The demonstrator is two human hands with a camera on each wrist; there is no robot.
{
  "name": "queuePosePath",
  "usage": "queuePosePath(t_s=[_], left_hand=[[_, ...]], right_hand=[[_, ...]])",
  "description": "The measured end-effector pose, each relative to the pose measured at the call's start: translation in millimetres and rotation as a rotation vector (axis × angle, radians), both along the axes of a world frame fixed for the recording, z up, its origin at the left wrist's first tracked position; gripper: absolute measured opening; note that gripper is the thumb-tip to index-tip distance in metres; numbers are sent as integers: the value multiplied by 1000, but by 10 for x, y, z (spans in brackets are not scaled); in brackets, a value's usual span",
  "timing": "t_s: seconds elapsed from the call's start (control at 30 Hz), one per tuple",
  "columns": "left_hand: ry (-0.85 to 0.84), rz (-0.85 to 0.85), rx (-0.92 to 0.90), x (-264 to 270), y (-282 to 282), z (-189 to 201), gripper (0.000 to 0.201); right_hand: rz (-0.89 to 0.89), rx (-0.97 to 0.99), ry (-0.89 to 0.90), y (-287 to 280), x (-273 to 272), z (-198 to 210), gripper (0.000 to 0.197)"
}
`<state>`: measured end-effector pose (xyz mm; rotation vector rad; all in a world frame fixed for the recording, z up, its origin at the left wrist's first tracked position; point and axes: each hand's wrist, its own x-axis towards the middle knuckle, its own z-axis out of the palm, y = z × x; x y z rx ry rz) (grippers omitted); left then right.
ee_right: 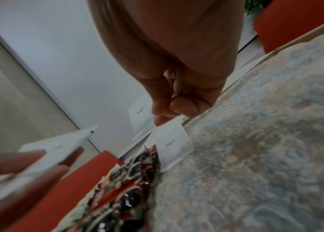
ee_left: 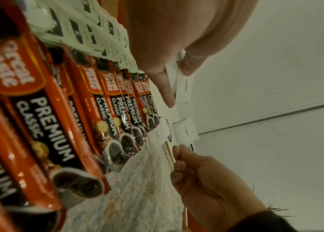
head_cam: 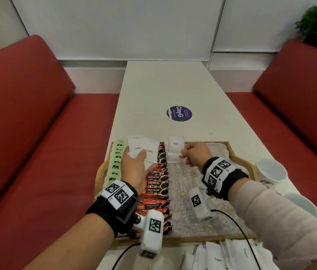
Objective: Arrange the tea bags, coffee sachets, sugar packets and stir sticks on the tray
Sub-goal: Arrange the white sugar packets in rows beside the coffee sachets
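The wooden tray (head_cam: 241, 158) holds a column of green tea bags (head_cam: 115, 164) at its left and a column of red-black coffee sachets (head_cam: 156, 184) beside them. My left hand (head_cam: 136, 154) hovers over those columns and grips a fan of white sugar packets (head_cam: 144, 148). My right hand (head_cam: 184, 152) pinches one sugar packet (head_cam: 175, 144) above the tray's far edge, right of the coffee. Another sugar packet (ee_right: 173, 141) lies flat on the liner just beneath it. No stir sticks show in any view.
Loose sugar packets (head_cam: 231, 254) lie on the white table in front of the tray. Two white cups (head_cam: 271, 170) stand right of the tray. The patterned liner (head_cam: 192, 180) right of the coffee is bare. Red benches (head_cam: 27, 133) flank the table.
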<state>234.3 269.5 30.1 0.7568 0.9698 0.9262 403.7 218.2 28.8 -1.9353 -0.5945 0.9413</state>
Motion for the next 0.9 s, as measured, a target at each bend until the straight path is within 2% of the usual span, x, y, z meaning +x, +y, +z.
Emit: queuePosePath(t_s=[0.13, 0.2, 0.3, 0.53, 0.67, 0.73, 0.83, 0.9], left_hand=[[-6, -16, 11, 5, 29, -14, 36], [-7, -22, 13, 8, 33, -12, 31], [-12, -22, 7, 11, 40, -24, 33], [-4, -12, 5, 3, 43, -33, 34], [-17, -26, 10, -1, 24, -28, 28], [-17, -36, 19, 1, 16, -24, 26], [-15, -49, 22, -3, 7, -24, 24], [-22, -53, 21, -9, -2, -17, 23]], right_hand=[[-3, -131, -60, 36, 70, -123, 27], [55, -211, -117, 57, 103, -185, 30], [132, -277, -161, 106, 119, -252, 26], [154, -343, -238, 199, 108, -313, 20], [239, -446, -417, 257, 59, -294, 11], [229, -460, -441, 272, 42, -284, 11], [241, -500, -502, 251, 49, -259, 25], [214, -389, -504, 228, 45, -229, 21]])
